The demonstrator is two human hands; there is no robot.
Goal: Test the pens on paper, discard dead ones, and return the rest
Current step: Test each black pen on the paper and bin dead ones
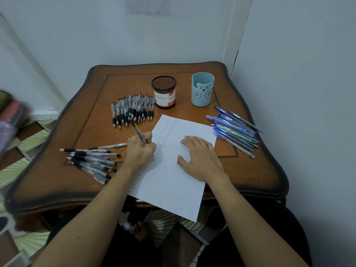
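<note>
My left hand grips a clear pen with a dark cap end, its tip down on the white paper beside columns of small test marks. My right hand lies flat on the sheet, fingers spread. Several black-grip pens lie in a row behind the paper. Another heap of black pens sits at the left. Several blue pens lie at the right.
A black mesh pen cup with a red and white label and a light blue bear cup stand at the back of the brown wooden table. The paper overhangs the table's near edge. Walls close in behind and to the right.
</note>
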